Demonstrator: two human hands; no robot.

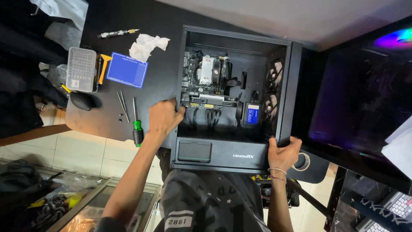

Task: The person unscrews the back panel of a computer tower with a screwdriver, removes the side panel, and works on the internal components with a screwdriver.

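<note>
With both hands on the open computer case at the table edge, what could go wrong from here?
1. The computer case sits at the table edge, partly over the person's lap; if the left hand or right hand slips, it might tip.
2. The left fingers reach inside near the circuit board; they may snag the cables.
3. The screwdriver lies close to the left hand at the edge; a nudge may knock it down.

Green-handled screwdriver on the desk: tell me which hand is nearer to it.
Left. The left hand grips the computer case's left edge, just right of the green-handled screwdriver. The right hand holds the case's far right corner.
</note>
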